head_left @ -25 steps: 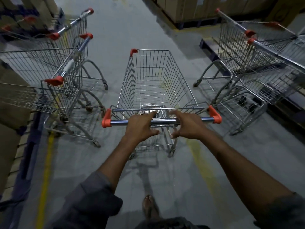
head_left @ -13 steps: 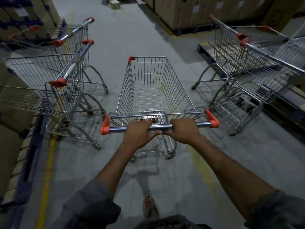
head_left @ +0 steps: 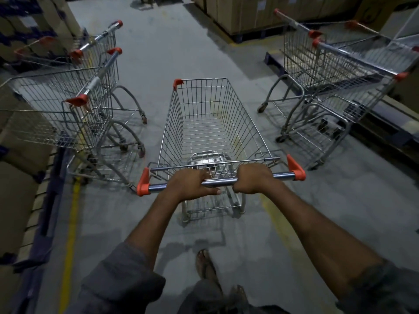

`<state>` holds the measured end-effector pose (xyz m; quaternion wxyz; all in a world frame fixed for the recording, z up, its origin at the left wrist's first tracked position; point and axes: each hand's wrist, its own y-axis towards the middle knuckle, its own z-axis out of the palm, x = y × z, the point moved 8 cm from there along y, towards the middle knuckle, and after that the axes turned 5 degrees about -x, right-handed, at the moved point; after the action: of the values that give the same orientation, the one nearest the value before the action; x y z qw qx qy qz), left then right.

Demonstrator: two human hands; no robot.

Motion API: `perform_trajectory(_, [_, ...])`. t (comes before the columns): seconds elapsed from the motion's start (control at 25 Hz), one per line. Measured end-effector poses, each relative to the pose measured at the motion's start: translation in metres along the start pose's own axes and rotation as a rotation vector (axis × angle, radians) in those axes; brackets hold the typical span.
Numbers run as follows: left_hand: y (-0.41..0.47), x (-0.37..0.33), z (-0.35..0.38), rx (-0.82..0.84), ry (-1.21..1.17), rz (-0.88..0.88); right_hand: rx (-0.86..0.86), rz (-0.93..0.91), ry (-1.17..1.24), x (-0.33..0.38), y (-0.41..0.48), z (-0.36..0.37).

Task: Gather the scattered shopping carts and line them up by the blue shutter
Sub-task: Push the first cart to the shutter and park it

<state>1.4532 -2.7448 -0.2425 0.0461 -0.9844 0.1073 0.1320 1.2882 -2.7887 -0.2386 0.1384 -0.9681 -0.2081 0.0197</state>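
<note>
Chrome handle bar (head_left: pixel 217 182): runs across the middle of the frame with an orange cap (head_left: pixel 142 183) at each end; both hands sit close together near its middle.
Left hand (head_left: pixel 189 185): fingers curled over the top of the bar, thumb lying along its underside, clamped on it.
Right hand (head_left: pixel 254 179): closed in a fist round the bar, with a short bare stretch of chrome between it and the left hand.
Held cart (head_left: pixel 204 123): at frame centre; its wire basket stretches away from the bar toward the top.
Left carts (head_left: pixel 90 98): two wire carts at middle left and upper left, handles toward the centre. The nearer one's base frame is just beside the held cart's left rear corner; contact cannot be told.
Right carts (head_left: pixel 328 87): a nested group at upper right, wheels standing apart from the held cart's right side.
Floor (head_left: pixel 170 53): a grey concrete lane runs between the two groups to the top edge.
Cardboard boxes (head_left: pixel 249 12): stacked at top centre-right.
Yellow line (head_left: pixel 70 223): painted on the floor at lower left.
Sandalled foot (head_left: pixel 205 264): bottom centre, behind the cart.
</note>
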Motion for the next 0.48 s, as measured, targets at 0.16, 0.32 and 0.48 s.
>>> perform_trajectory(0.16, [-0.031,-0.028,0.012,-0.034,0.099,0.085,-0.002,0.017,0.013,0.000,-0.049,0.009])
perform_trajectory(0.32, [-0.074,-0.058,0.012,-0.175,0.293,0.182,-0.120,0.096,0.024,0.007,-0.101,0.023])
perform_trajectory(0.48, [-0.116,-0.068,0.017,-0.190,0.268,0.180,-0.209,0.160,0.042,0.021,-0.152,0.043])
